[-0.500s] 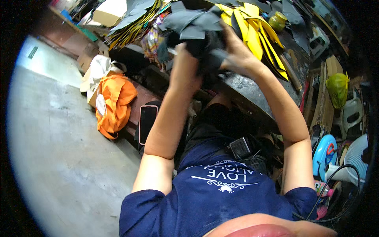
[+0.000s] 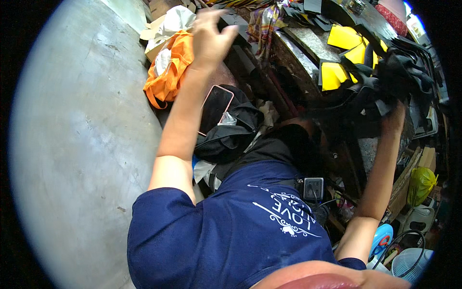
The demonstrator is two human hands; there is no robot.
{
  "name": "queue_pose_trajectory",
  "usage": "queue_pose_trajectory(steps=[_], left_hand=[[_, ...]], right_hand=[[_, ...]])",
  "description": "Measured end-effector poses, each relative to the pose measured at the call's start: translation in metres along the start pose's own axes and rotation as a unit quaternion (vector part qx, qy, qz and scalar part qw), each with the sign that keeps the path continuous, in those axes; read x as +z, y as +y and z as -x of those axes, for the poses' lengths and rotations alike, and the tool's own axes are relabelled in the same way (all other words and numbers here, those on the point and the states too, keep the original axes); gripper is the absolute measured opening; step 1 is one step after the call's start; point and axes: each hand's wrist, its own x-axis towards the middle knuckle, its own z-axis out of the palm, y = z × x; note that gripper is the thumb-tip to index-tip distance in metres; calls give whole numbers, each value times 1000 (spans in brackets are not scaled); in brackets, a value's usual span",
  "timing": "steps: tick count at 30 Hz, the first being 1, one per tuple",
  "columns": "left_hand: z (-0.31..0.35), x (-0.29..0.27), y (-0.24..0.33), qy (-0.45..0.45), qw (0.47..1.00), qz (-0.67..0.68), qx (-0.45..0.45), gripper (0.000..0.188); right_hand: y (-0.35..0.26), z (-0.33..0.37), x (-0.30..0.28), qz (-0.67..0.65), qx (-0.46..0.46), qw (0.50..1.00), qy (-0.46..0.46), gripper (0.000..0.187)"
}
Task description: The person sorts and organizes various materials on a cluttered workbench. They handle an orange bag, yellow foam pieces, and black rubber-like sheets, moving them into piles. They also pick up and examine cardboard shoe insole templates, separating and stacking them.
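My left hand (image 2: 211, 41) is raised over the bench's left side, thumb and fingers apart, with nothing in it. Close by it are an orange cloth bag (image 2: 179, 62) and a white cloth (image 2: 178, 20). At the right, my right hand (image 2: 397, 111) grips a loose bundle of black strips and pieces (image 2: 406, 72), which hides most of its fingers. Yellow-faced flat pieces (image 2: 334, 76) lie on the worktable (image 2: 310, 42) just left of this bundle, some partly covered by it.
A pink-edged phone (image 2: 217, 108) rests on a black bag (image 2: 240, 123) near my lap. A checked cloth (image 2: 262, 26) hangs by the table. At the lower right are a yellow-green tied bag (image 2: 422, 185), a white stool (image 2: 417, 216) and a fan (image 2: 409, 265).
Both hands were together on the dark bundle at the top middle. My left hand has let go and moved left; my right hand has carried the bundle right. The view has turned.
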Motion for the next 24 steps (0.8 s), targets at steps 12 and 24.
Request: queue_pose_trajectory(steps=[12, 24], left_hand=[[88, 3, -104, -230, 937, -121, -234, 57], [120, -38, -274, -62, 797, -86, -594, 125]], right_hand=[[-8, -42, -75, 153, -45, 987, 25, 43], [-21, -31, -81, 183, -52, 981, 43, 45]])
